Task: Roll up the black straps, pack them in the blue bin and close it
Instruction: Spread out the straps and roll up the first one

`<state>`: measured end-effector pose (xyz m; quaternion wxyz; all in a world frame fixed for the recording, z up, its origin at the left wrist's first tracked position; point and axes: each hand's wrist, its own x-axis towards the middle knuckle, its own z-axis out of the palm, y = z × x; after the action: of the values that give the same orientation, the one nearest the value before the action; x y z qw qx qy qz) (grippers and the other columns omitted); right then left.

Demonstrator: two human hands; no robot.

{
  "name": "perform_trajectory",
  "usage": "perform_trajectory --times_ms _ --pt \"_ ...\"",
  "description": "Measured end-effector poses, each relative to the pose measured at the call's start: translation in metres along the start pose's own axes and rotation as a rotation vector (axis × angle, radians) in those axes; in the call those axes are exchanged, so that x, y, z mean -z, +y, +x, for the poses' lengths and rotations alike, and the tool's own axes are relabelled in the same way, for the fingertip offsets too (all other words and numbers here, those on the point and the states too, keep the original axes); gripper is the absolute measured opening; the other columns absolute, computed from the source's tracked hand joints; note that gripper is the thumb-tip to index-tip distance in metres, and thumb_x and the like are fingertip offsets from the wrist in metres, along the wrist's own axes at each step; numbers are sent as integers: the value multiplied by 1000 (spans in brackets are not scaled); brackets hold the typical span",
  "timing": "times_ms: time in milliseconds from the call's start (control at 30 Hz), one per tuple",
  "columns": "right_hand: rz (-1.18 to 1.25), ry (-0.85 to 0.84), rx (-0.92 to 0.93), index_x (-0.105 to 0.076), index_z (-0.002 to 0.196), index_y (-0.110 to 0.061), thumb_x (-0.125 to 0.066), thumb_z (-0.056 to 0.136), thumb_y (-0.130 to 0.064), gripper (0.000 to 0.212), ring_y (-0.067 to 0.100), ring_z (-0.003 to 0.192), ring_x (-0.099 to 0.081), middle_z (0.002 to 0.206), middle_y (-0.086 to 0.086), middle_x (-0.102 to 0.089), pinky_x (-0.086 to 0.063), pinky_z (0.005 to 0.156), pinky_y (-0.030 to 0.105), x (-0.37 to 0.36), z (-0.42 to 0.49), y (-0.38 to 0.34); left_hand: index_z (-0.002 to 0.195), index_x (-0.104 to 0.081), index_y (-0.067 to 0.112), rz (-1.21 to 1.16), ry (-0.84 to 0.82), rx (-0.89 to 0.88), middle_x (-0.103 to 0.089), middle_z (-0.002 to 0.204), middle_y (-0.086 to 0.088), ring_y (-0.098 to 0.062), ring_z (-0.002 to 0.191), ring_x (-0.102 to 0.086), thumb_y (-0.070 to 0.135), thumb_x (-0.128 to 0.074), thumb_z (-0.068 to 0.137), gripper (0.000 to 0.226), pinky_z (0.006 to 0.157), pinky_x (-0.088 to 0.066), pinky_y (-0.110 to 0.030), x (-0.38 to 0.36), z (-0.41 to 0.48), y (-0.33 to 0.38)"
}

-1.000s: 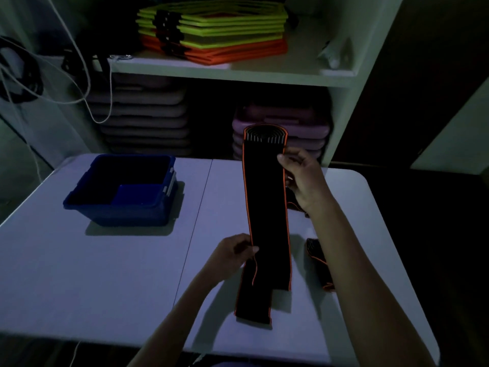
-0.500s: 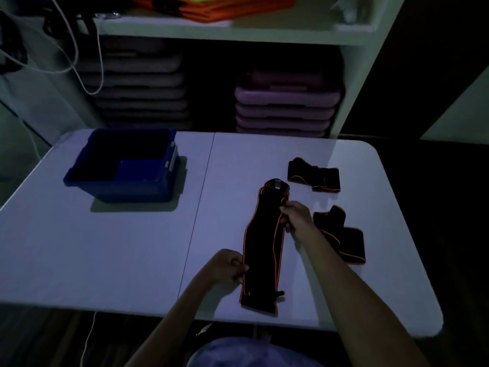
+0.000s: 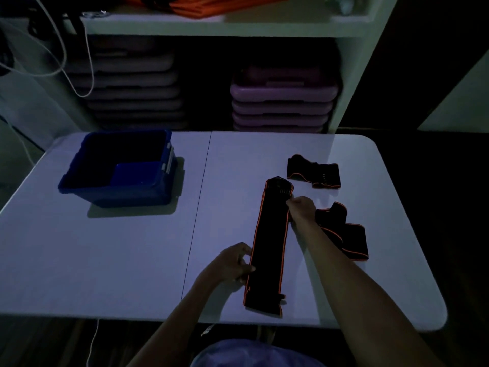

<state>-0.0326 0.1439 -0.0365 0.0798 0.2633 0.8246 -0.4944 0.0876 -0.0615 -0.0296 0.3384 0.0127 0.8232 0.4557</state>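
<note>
A long black strap (image 3: 268, 242) with orange edging lies flat and lengthwise on the white table (image 3: 105, 255). My left hand (image 3: 232, 263) pinches its left edge near the close end. My right hand (image 3: 300, 207) grips its right edge near the far end. Two more black straps lie to the right: one (image 3: 313, 172) further back, one (image 3: 344, 234) beside my right forearm. The blue bin (image 3: 116, 168) stands open at the table's back left, its inside dark.
Behind the table a white shelf unit (image 3: 211, 27) holds stacks of purple step platforms (image 3: 283, 102) and orange mats on top. White cables (image 3: 74, 62) hang at the left. The table's near edge runs just past the strap's end.
The strap, held up vertically a second ago, has been lowered and laid flat on the table. Both hands came down with it and still hold its edges.
</note>
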Motion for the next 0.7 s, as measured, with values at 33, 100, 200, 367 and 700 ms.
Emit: perform_trajectory --times_ms 33,100,200,367,700 --pt "-13 -11 21 -55 54 -7 -57 89 -24 39 26 46 -55 53 12 -56 -49 54 36 2 -1 0 109 -51 15 23 27 6 -66 65 -2 -9 53 -62 18 -70 81 34 50 -45 -14 -1 2 -2" --pt "-11 -30 65 -57 52 -4 -62 87 -28 43 23 37 -55 49 14 -58 -53 50 35 5 -5 1 106 -50 14 56 121 17 -62 67 2 -5 56 -60 22 -72 80 35 53 -44 -12 -3 4 -3" --pt "23 -29 114 -43 49 -12 -54 91 -29 47 22 41 -49 44 7 -45 -42 49 28 10 -20 7 110 -53 15 65 313 21 -57 74 5 -9 72 -57 22 -66 84 30 69 -43 -18 -7 10 1" --pt "-36 -170 114 -37 65 -10 -37 89 -8 24 22 53 -28 60 9 -30 -20 53 35 7 -54 15 67 -38 27 57 358 -181 -35 58 8 1 50 -34 2 -43 82 29 55 -31 -25 -9 30 14" --pt "26 -339 99 -34 66 -10 -34 96 -9 31 16 53 -21 62 11 -19 -19 57 31 19 -79 37 81 -59 8 100 415 -199 -39 49 3 -6 42 -38 17 -36 78 25 51 -31 -26 -18 40 -9"
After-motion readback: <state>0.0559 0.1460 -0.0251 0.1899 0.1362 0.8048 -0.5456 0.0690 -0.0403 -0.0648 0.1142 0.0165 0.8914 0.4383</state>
